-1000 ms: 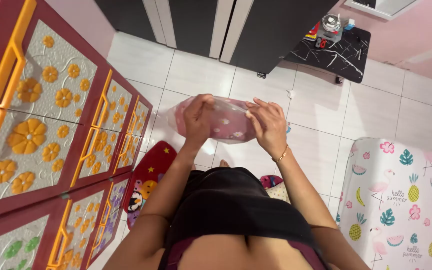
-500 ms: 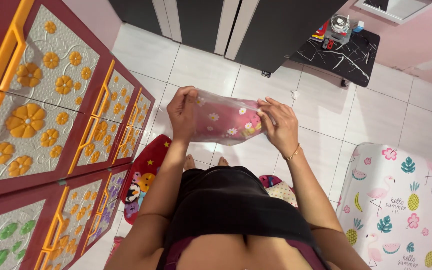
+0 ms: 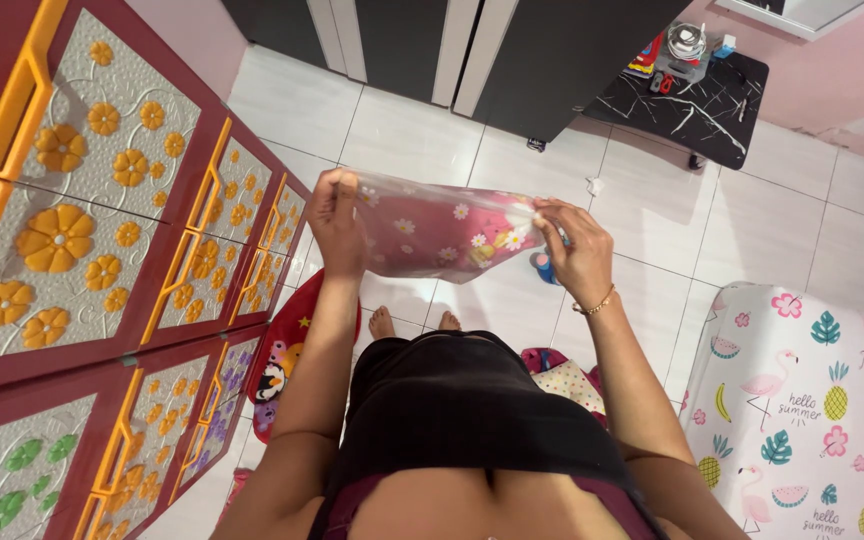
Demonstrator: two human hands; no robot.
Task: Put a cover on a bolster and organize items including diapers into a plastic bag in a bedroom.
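drawer cabinet: far left of the pouch, dark red frame, orange handles, embossed panels with orange flowers, green and purple flowers lower down.
red mat: on the floor below and left of the pouch, against the cabinet foot, cartoon print with stars.
left hand: at the pouch's left end, its grip clamped on the top left corner, knuckles toward the camera.
pouch: clear plastic bag with pink cloth inside, printed with white daisies and a yellow patch; stretched flat and roughly level between the two hands, held in the air above the white tiled floor, in front of the person's chest.
feet: bare toes on the tiles just under the pouch.
right hand: at the pouch's right end, its grip pinched shut on the top right corner, thumb and fingertips together on the plastic; a thin gold bracelet at the wrist.
small blue thing: on the floor just beneath the pouch's right end, partly hidden by the right hand; kind cannot be told.
dotted cloth: on the floor below the pouch and to its right, beside the person's hip.
black desk: beyond the pouch to the upper right, marbled top, small clutter at its far edge.
patterned mattress: far right of the pouch, white with flamingos, pineapples and leaves.
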